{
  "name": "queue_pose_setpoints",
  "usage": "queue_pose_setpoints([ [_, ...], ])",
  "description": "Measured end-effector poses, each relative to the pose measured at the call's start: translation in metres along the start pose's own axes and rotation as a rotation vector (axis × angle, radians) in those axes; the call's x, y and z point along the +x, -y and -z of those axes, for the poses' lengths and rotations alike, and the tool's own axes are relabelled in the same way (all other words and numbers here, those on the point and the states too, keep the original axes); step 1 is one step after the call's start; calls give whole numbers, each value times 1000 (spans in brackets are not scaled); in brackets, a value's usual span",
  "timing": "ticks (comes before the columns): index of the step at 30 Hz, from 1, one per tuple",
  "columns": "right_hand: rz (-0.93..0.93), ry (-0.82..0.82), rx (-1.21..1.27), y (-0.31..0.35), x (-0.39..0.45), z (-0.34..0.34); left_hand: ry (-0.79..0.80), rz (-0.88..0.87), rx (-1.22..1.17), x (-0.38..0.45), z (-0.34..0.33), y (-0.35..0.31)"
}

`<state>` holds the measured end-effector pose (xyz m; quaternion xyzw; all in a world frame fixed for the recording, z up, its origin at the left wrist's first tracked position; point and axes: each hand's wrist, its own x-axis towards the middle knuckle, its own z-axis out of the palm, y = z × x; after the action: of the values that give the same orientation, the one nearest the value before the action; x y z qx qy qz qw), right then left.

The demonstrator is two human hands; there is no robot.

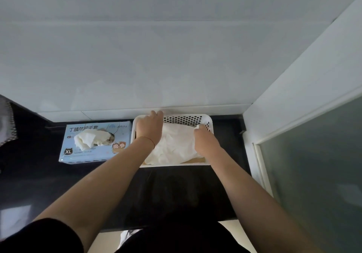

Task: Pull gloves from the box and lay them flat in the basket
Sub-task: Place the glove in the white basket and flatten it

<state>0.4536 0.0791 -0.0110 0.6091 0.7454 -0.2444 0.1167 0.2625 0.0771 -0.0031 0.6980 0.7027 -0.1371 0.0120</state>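
A white perforated basket [188, 118] stands on the dark counter against the wall. White gloves [174, 145] lie spread inside it. My left hand [149, 128] is at the basket's far left corner, its fingers curled down on the top glove's edge, fingertips hidden. At the far right of the basket my right hand [204, 140] pinches a corner of the same glove. To the left of the basket lies the light blue glove box [78, 154], marked XL, and a crumpled white glove [88, 138] pokes out of its opening.
The black counter [39, 174] runs left and toward me. A white tiled wall [176, 56] rises right behind the basket. A white frame with frosted glass [313, 164] closes the right side. Grey cloth [5, 121] hangs at the far left.
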Motion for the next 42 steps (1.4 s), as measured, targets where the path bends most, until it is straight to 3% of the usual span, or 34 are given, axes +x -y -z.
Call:
queue_pose_setpoints([
  [3, 13, -42, -87, 7, -4, 5, 155, -73, -174, -8, -8, -6],
  [6, 107, -149, -155, 15, -2, 4, 339, -83, -184, -12, -18, -7],
  [9, 226, -116, -198, 16, 5, -10, 376, -67, -186, -16, -28, -7],
  [13, 176, 36, -193, 3, 13, -18, 344, -79, -211, -17, -35, -6],
  [16, 174, 14, -206, 4, 19, -12, 318, -95, -261, -19, -30, -2],
  [21, 221, -77, 34, 46, 25, 3, 49, 32, -468, -25, -15, 22],
  [25, 329, -125, 142, 104, 19, 0, -43, 101, -408, -32, -3, 67],
  [29, 350, -127, 188, 155, 13, -7, -46, 94, -302, -45, 2, 120],
  [33, 355, -98, 181, 193, 10, -9, -37, 221, -267, -62, -3, 170],
  [38, 334, -102, 170, 231, 8, -14, 15, 291, -557, -83, -16, 212],
  [42, 304, -105, 182, 250, 6, -18, -38, 276, -583, -85, -13, 225],
])
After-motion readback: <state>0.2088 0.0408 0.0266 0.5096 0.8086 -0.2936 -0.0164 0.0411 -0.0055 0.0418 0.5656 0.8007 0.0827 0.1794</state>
